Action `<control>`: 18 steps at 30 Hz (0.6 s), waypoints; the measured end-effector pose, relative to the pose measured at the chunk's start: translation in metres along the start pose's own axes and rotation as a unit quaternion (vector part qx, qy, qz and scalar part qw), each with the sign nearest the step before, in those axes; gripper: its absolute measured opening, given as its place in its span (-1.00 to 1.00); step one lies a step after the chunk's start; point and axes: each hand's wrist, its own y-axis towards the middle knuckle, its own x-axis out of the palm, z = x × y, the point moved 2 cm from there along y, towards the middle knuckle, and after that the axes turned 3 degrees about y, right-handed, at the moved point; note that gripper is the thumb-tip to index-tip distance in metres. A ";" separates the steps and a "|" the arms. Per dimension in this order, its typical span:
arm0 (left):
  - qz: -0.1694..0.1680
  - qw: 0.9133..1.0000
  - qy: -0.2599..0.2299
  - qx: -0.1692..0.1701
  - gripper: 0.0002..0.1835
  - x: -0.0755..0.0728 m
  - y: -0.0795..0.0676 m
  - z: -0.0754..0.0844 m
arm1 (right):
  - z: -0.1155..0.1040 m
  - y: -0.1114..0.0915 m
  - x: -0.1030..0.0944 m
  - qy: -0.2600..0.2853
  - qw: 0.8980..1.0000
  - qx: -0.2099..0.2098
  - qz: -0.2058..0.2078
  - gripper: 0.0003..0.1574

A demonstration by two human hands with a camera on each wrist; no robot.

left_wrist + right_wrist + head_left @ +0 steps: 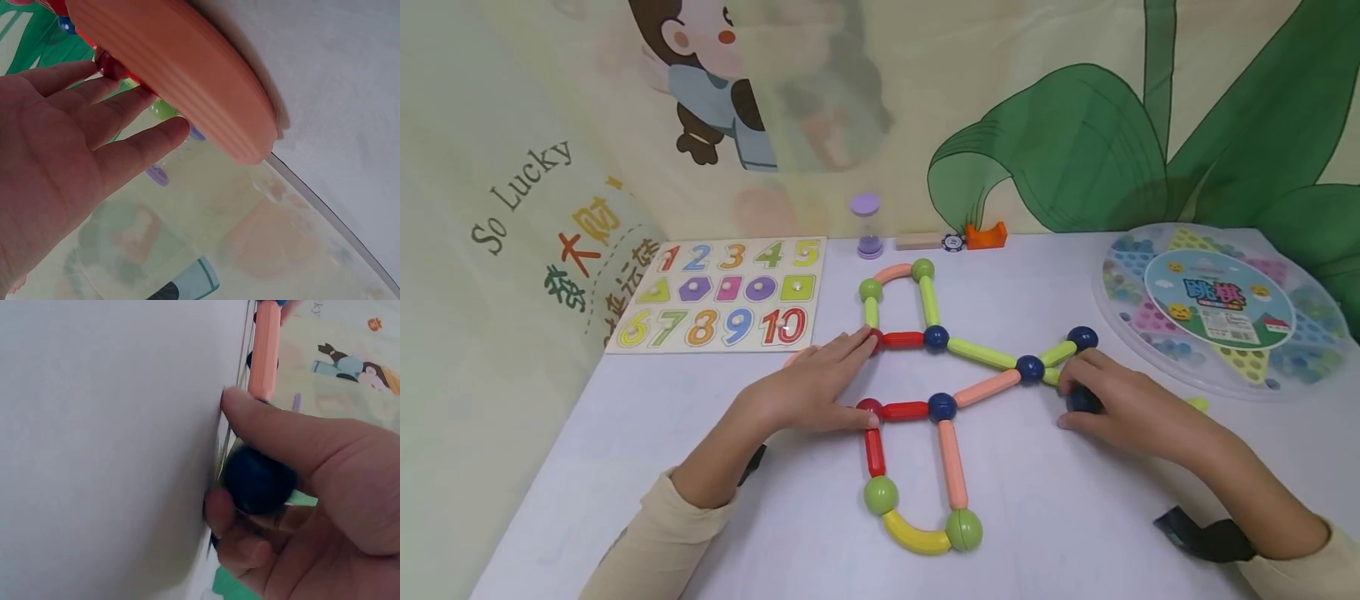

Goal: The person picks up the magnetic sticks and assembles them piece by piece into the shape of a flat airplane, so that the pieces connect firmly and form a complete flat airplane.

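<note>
On the white table lies a figure of magnetic rods and balls, with a dark blue ball (1030, 369) joining its halves. My left hand (808, 390) spans its left side, fingers fairly straight, fingertips at the upper red ball (876, 337) and thumb on the lower red ball (869, 409). A curved orange rod (181, 75) lies beneath that hand, mostly hidden in the head view. At the right end, my right hand (1123, 408) grips a dark blue ball (259, 479) between thumb and curled fingers. Another blue ball (1082, 337) tips a green rod (1059, 353) just beyond.
A number puzzle board (718, 296) lies back left. Along the back stand a purple sand timer (867, 227), a wooden block (917, 242) and an orange piece (986, 236). A round Chinese checkers box (1221, 308) is back right. A light green rod end (1198, 404) shows behind my right wrist.
</note>
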 end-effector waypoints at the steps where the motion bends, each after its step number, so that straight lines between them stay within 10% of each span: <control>1: -0.001 1.000 -0.001 0.000 0.08 0.000 0.000 0.000 | 0.001 0.001 0.000 -0.003 1.000 0.007 0.005 -0.60; 18: -0.003 1.000 0.003 0.000 0.07 -0.001 0.000 -0.003 | 0.007 0.003 -0.010 -0.021 0.999 0.018 0.021 -0.67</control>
